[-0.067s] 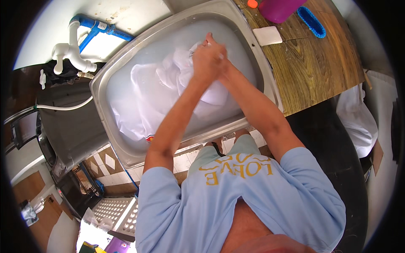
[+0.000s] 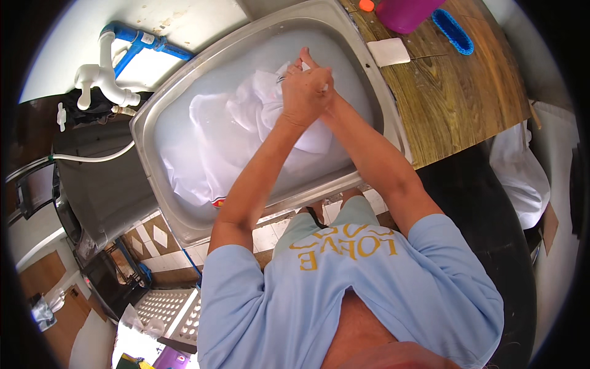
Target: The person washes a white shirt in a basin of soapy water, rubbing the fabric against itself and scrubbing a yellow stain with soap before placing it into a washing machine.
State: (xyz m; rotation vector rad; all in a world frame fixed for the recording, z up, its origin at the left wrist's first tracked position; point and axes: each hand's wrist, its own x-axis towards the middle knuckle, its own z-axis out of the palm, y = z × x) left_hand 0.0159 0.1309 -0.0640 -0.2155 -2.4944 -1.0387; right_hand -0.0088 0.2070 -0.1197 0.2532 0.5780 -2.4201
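Note:
A white garment (image 2: 215, 135) lies spread in cloudy water inside a metal basin (image 2: 386, 101), with a small red-and-yellow patch at its near edge. At the far right part of the basin, my left hand (image 2: 302, 95) is closed on a bunched part of the cloth. My right hand (image 2: 327, 92) is pressed against it from the other side, closed on the same bunch. Most of the right fingers are hidden behind the left hand. Bits of white cloth show between and beside the fingers.
On the wooden counter (image 2: 455, 104) at right stand a purple container (image 2: 402, 15), a blue brush (image 2: 453, 31), a pale square block (image 2: 389, 52) and an orange cap (image 2: 367, 5). A white tap (image 2: 101, 83) on blue pipes rises at left. A white bag (image 2: 519, 172) hangs at far right.
My hands have shifted very slightly against each other on the bunched cloth. The rest of the garment stays where it was.

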